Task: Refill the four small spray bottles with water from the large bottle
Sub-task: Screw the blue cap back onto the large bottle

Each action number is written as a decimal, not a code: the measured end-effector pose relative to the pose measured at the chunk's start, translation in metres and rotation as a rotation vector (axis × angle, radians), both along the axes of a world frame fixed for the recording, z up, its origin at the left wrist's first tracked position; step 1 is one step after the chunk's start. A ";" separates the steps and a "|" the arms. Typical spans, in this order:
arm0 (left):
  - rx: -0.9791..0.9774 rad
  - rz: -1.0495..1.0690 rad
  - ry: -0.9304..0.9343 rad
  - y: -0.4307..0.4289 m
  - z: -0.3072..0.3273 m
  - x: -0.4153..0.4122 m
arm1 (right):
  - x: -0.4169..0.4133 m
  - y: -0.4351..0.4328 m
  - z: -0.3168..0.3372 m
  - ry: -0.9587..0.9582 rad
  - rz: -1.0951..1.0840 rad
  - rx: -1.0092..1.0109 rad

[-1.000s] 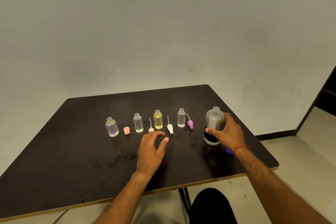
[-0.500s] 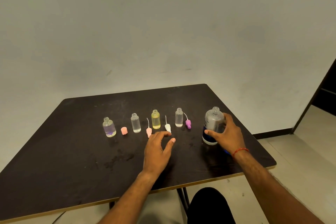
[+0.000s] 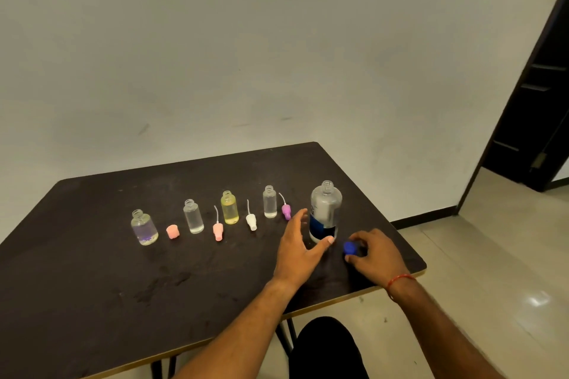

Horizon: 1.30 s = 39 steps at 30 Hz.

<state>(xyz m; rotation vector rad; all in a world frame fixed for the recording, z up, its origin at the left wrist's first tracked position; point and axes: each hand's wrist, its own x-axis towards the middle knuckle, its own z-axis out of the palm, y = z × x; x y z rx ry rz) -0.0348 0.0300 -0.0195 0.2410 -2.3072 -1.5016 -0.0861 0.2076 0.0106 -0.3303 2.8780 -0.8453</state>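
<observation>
**Blue cap in reach, bottles standing filled**

Blue cap [image 3: 350,247] sits under the curled fingers of the right hand [image 3: 377,257], just right of the large bottle [image 3: 324,212]; whether they pinch it I cannot tell. The left hand [image 3: 297,248] is spread open, its thumb touching the bottle's base. Left of that bottle, four small spray bottles [image 3: 229,208] stand uncapped, apparently holding liquid, sprayer heads [image 3: 251,221] lying between them. Capping seems left. Dark scuffed table [image 3: 92,286], pale wall behind it.
</observation>
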 end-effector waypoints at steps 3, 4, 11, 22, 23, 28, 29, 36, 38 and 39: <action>0.017 0.013 -0.006 0.009 -0.004 -0.012 | 0.001 0.000 -0.005 0.033 -0.002 -0.014; 0.008 0.012 -0.008 0.010 -0.005 -0.016 | 0.002 0.000 -0.007 0.040 -0.007 -0.031; -0.061 0.019 -0.022 0.009 -0.010 -0.027 | 0.004 -0.001 -0.007 0.049 -0.114 -0.214; -0.064 0.021 -0.020 0.010 -0.011 -0.023 | -0.013 -0.007 0.034 0.250 -0.009 -0.359; -0.062 0.015 -0.025 0.010 -0.010 -0.022 | -0.016 -0.008 0.039 0.260 0.020 -0.344; -0.053 -0.001 -0.037 0.009 -0.011 -0.021 | -0.026 -0.011 0.062 0.333 0.118 -0.292; -0.052 -0.002 -0.039 0.009 -0.010 -0.021 | -0.027 -0.012 0.066 0.343 0.132 -0.298; -0.037 -0.023 -0.054 0.009 -0.010 -0.020 | -0.032 -0.022 0.089 0.341 0.209 -0.237; -0.031 -0.026 -0.053 0.009 -0.009 -0.020 | -0.034 -0.024 0.092 0.351 0.216 -0.230; -0.028 -0.024 -0.052 0.009 -0.009 -0.020 | -0.035 -0.025 0.093 0.356 0.222 -0.233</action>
